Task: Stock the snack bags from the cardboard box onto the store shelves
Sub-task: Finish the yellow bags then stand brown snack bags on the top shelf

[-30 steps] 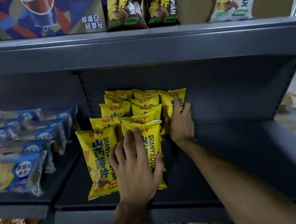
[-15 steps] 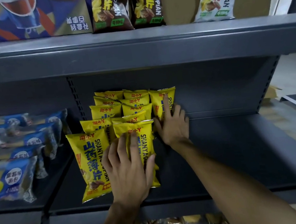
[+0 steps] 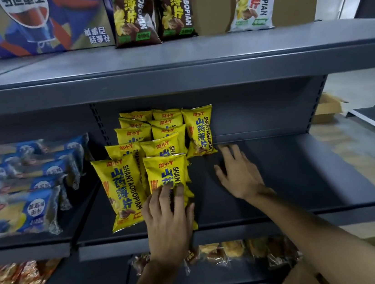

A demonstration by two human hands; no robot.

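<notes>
left hand (image 3: 168, 218) flat on front yellow snack bag (image 3: 166, 175), right hand (image 3: 238, 171) spread, empty

Both my forearms are bare right down to the wrists, no sleeve or cuff showing. My left hand (image 3: 169, 225) and right hand (image 3: 238, 173) wear no gloves, rings, watch or bands that I can make out.

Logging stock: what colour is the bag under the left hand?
Yellow with blue lettering: the front yellow snack bag under the left hand, clearest in the head view.
</notes>
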